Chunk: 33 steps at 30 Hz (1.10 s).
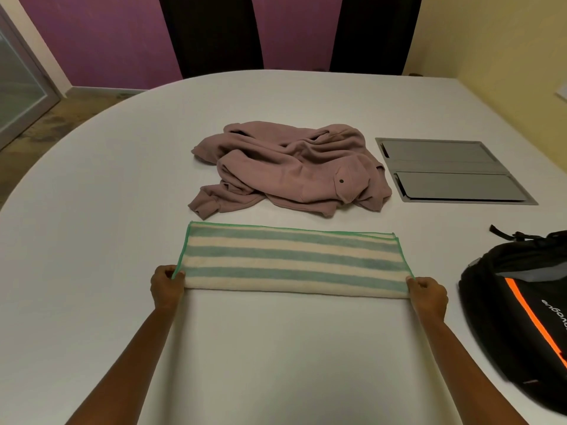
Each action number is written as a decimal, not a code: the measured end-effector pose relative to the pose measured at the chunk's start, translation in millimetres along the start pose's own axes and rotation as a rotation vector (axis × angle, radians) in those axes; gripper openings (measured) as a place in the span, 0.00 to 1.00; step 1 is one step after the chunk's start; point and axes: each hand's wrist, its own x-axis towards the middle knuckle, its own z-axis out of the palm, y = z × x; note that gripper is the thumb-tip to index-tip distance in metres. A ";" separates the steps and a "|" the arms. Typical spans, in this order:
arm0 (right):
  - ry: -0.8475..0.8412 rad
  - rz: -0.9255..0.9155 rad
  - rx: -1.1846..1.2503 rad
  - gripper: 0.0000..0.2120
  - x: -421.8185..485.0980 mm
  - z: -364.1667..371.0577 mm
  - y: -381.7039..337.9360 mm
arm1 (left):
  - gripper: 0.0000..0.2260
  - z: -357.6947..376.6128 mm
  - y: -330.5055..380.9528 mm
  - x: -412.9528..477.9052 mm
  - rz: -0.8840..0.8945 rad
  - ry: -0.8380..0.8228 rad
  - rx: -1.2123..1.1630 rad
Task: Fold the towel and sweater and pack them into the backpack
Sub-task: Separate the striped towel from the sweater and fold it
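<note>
The striped towel (pixel 291 262) lies folded into a long band on the white table (pixel 122 179), with the left hand (pixel 167 286) pinching its near left corner and the right hand (pixel 428 294) pinching its near right corner, fingers curled tight on the cloth. Just beyond the towel, not touching it, the mauve sweater (pixel 291 170) sits in a crumpled heap. To the towel's right, well apart, lies the black backpack (pixel 521 317) with an orange stripe, while a grey hatch panel (pixel 454 171) sits flush in the tabletop beyond the towel's right end, beside the sweater.
</note>
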 end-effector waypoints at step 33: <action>-0.585 0.250 0.740 0.04 -36.6 6.6 -98.5 | 0.19 33.0 12.4 -33.5 0.448 -0.447 0.268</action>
